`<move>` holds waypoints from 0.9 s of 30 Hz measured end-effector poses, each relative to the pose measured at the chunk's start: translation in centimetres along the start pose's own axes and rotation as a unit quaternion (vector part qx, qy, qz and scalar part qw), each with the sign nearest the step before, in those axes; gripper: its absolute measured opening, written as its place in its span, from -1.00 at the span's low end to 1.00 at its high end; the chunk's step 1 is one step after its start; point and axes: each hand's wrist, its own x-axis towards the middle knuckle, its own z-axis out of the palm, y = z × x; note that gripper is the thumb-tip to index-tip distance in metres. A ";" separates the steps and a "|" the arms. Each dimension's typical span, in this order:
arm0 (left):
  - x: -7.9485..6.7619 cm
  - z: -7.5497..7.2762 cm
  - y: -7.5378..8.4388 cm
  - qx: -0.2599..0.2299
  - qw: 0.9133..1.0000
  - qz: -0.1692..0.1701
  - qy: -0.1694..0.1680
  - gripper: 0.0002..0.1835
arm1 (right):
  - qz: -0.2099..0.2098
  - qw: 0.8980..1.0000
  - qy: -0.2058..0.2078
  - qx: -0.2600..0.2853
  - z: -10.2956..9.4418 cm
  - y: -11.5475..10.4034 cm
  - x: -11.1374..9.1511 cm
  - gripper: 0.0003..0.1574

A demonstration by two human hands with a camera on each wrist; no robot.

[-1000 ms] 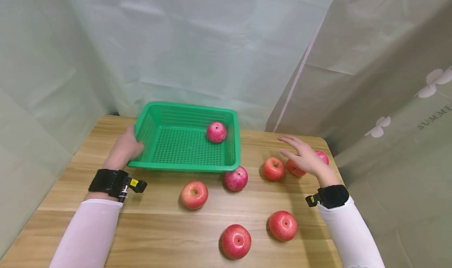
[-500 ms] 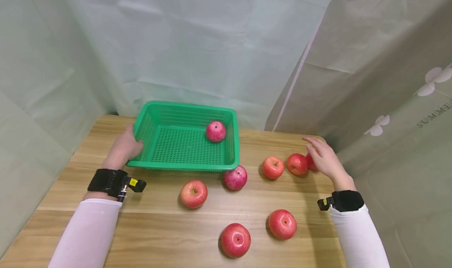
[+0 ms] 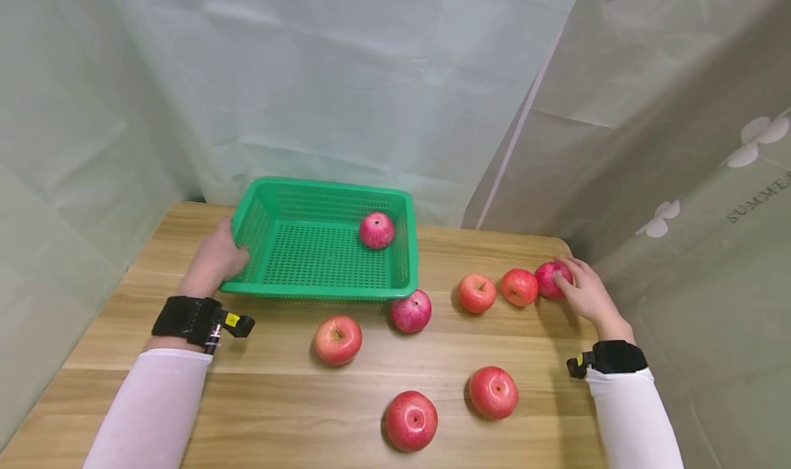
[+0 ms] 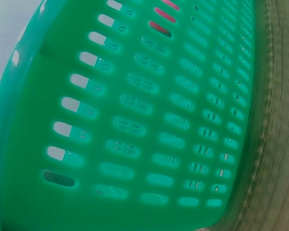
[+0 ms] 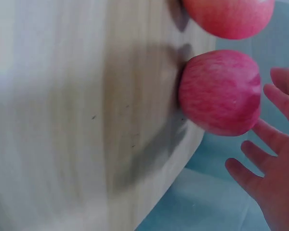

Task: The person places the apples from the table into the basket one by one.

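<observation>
My left hand [image 3: 218,256] grips the left rim of a green plastic basket [image 3: 321,292], with the thumb over the edge. One pinkish-red apple [image 3: 377,231] lies inside, near the basket's right wall. At the far right of the table, my right hand [image 3: 587,294] reaches over a dark pink apple [image 3: 550,280]. In the right wrist view its fingers [image 5: 253,178] are spread right beside that apple [image 5: 221,94], not curled round it. Two more apples, one red [image 3: 519,288] and one lighter [image 3: 476,293], stand in a row to its left. The left wrist view shows the slotted basket wall [image 4: 135,110].
An apple [image 3: 410,312] sits by the basket's front right corner, partly under its rim. Nearer stand a yellowish-red apple [image 3: 338,340] and two red apples, one in front [image 3: 411,421] and one to its right [image 3: 493,393]. Pale curtains [image 3: 371,77] enclose the wooden table [image 3: 278,414].
My right hand has moved right and down from above the row of apples to the rightmost one, uncovering the red apple beside it. The left hand and basket have stayed put.
</observation>
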 end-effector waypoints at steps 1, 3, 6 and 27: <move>0.0 0.0 0.0 0.000 1.000 0.000 0.001 -0.23 | 0.006 1.000 -0.005 0.000 0.1 0.1 0.0 -0.25; -0.1 0.0 0.1 0.001 1.000 0.000 0.001 -0.23 | 0.011 1.000 -0.008 0.002 0.2 0.3 0.0 -0.19; -0.2 0.0 0.1 0.003 1.000 0.000 0.003 -0.24 | 0.017 1.000 -0.014 0.010 0.3 0.5 0.1 -0.10; -0.4 -0.2 0.5 -0.001 1.000 0.001 0.000 -0.26 | 0.009 0.999 -0.041 -0.003 0.8 0.3 0.9 -0.33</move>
